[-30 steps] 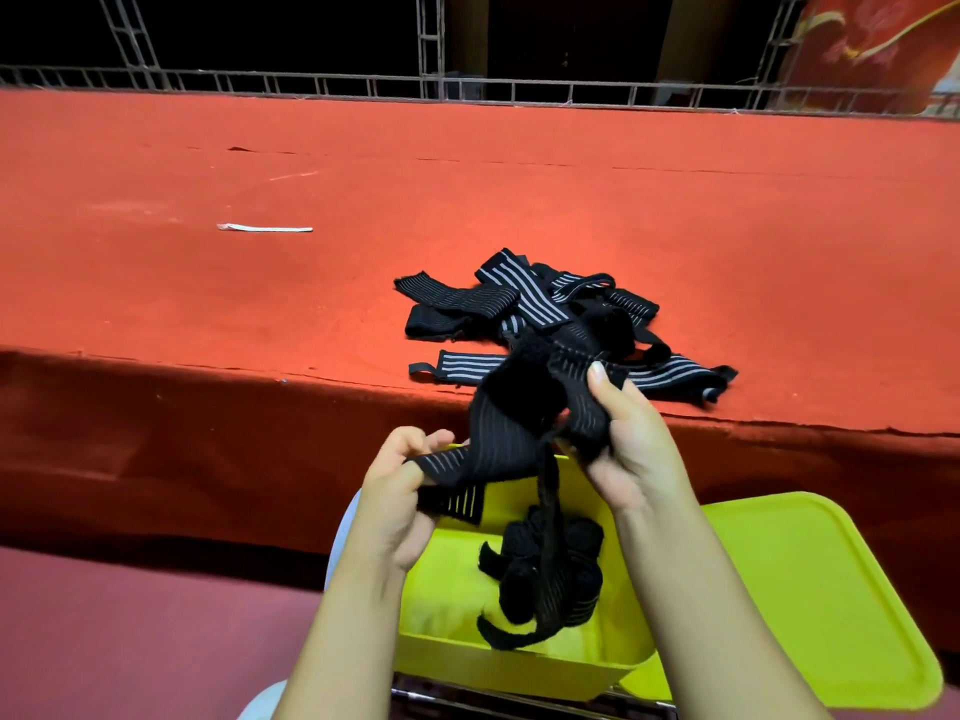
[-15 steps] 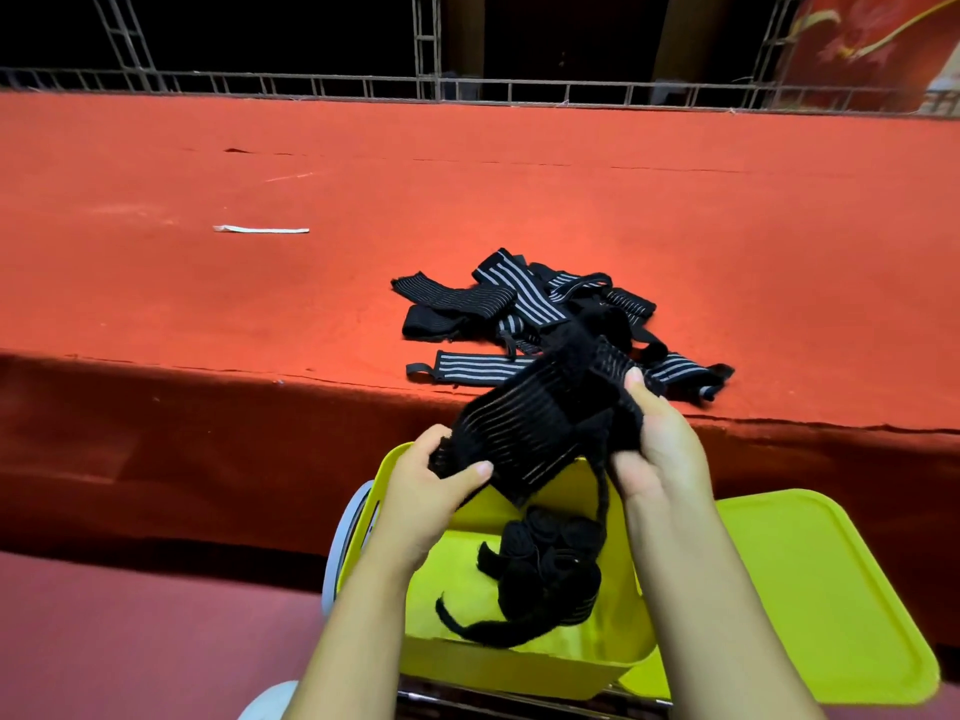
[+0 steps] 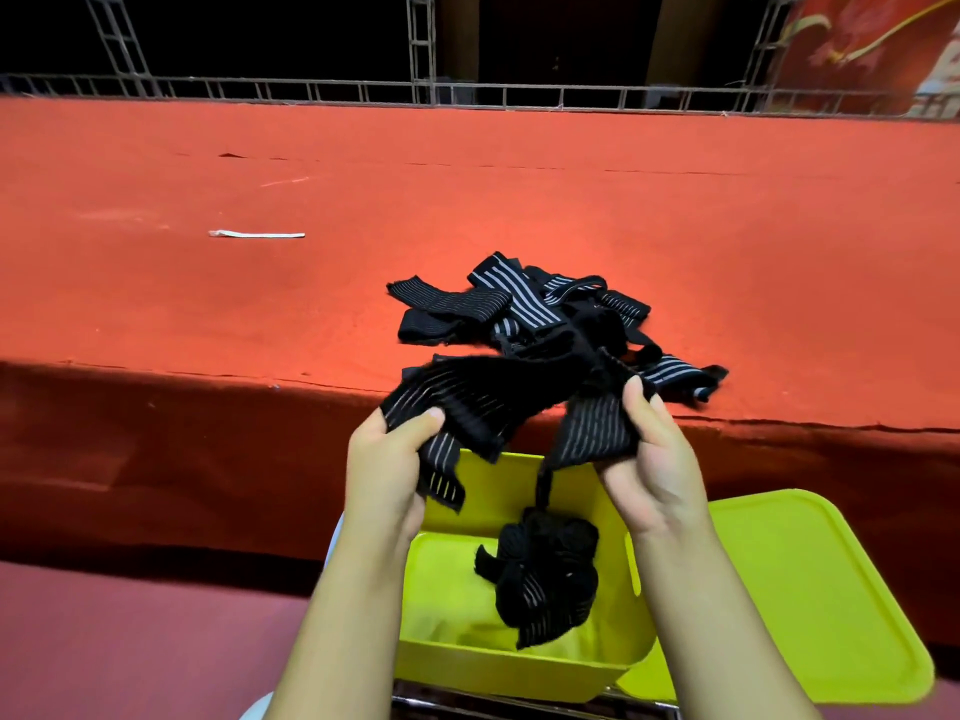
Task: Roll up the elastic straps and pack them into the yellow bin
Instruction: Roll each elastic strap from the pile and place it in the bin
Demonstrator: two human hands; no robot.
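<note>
A black elastic strap [image 3: 488, 397] with thin grey stripes stretches between my two hands above the yellow bin [image 3: 519, 662]. My left hand [image 3: 384, 470] grips its left end, a short tail hanging below the thumb. My right hand [image 3: 649, 459] pinches the folded right part, from which a thin loop dangles into the bin. A rolled black strap bundle [image 3: 545, 579] lies inside the bin. A pile of loose striped straps [image 3: 524, 314] lies on the red carpeted platform [image 3: 260, 304] just beyond my hands.
The bin's yellow lid [image 3: 810, 600] lies to the right of the bin. A white strip [image 3: 257, 234] lies on the carpet far left. The platform edge drops to a dark red front face. A metal truss railing [image 3: 467, 90] runs along the back.
My hands have pulled apart and spread the strap wider between them. The dangling end has risen from the bin toward my right hand.
</note>
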